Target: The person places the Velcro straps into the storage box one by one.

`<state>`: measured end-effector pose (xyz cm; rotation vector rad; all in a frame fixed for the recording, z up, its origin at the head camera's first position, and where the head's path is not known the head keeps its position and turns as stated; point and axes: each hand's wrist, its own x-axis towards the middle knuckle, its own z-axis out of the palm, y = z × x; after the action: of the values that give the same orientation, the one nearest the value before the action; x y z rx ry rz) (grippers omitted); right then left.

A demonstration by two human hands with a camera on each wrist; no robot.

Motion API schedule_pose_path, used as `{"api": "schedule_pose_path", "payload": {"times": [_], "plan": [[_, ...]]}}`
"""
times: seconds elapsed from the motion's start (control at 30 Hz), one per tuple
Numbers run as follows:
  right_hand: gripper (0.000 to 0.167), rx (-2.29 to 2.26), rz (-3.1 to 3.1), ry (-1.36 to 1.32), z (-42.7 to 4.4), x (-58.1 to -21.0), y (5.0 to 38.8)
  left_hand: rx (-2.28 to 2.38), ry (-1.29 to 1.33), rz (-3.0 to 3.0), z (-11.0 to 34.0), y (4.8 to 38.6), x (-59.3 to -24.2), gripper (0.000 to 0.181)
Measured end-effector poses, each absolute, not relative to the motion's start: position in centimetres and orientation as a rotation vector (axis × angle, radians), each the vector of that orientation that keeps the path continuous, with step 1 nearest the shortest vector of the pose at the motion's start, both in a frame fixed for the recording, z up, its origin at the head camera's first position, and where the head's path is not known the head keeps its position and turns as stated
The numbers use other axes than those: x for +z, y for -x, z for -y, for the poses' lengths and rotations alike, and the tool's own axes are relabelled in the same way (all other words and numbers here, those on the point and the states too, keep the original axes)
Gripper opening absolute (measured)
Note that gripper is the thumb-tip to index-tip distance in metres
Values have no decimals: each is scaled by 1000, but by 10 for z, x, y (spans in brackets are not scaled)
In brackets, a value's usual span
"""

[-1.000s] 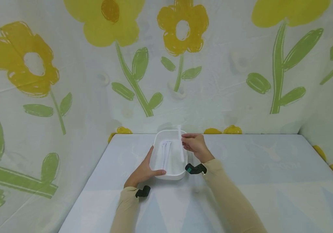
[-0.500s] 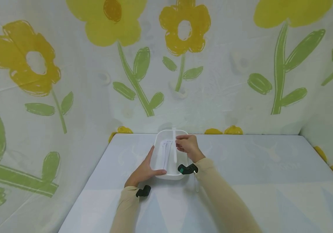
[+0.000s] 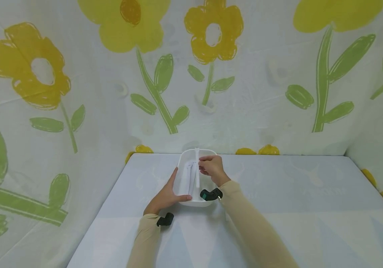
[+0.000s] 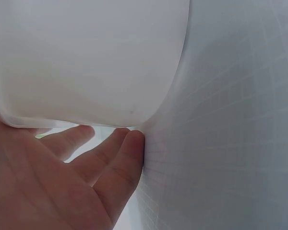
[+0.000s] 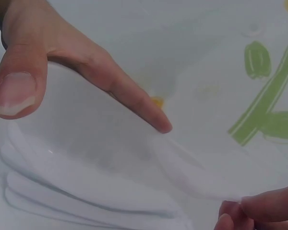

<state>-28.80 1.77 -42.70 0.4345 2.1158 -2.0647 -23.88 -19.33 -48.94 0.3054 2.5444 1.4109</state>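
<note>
A white tray (image 3: 198, 204) with rounded corners stands near the table's far edge. My left hand (image 3: 162, 197) holds its near left corner, the thumb lying over the rim and the fingers spread along the outside wall, as the left wrist view also shows. Above the tray my right hand (image 3: 213, 168) pinches a long, slender white strip (image 3: 197, 178) by its side, between thumb and fingertips. One rounded end of this strip shows in the right wrist view. Inside the tray, several similar white strips (image 5: 86, 201) lie side by side towards the left. Their exact kind is unclear.
The pale table (image 3: 295, 193) spreads out to both sides of the tray. Directly behind it rises a white cloth backdrop (image 3: 255, 111) printed with yellow flowers and green leaves. Black cameras (image 3: 165, 219) are strapped to both wrists.
My right hand has moved left with the white strip, from the tray's right side to over its middle, close to the lying strips. The left hand and the tray have stayed in place.
</note>
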Motion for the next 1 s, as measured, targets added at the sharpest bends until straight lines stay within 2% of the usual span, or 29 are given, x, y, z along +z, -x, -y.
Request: {"api": "schedule_pose_path", "payload": {"times": [1.0], "plan": [[22, -2014, -2176, -414, -8, -438, 290, 1418, -306, -2534, 195, 238, -490, 131]]}}
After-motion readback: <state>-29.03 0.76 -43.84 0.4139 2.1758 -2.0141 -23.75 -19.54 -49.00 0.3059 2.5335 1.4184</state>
